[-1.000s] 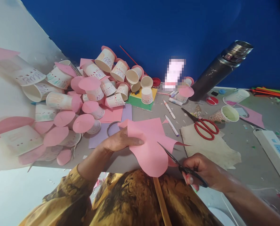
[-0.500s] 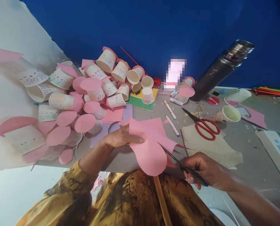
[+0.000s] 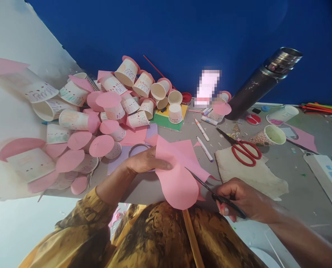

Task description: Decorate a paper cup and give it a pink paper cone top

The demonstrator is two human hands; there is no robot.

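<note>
My left hand [image 3: 143,162] pinches a sheet of pink paper [image 3: 178,171] by its left edge and holds it above the near table edge. Its lower part is cut into a rounded lobe. My right hand [image 3: 245,199] grips black scissors [image 3: 210,190], fingers through the handles. The blades point up and left into the paper's right edge, close to closed.
A heap of decorated paper cups with pink paper discs [image 3: 104,111] fills the left of the grey table [image 3: 291,175]. Red-handled scissors [image 3: 242,149] lie on a beige cloth [image 3: 252,173]. Markers [image 3: 203,147], a dark flask [image 3: 262,83], a cup [image 3: 270,134] and a power strip [image 3: 326,178] lie to the right.
My left hand has turned the pink paper a little, its upper part rising. The scissor blades have worked further along the curved edge. My right hand shifted slightly up and left.
</note>
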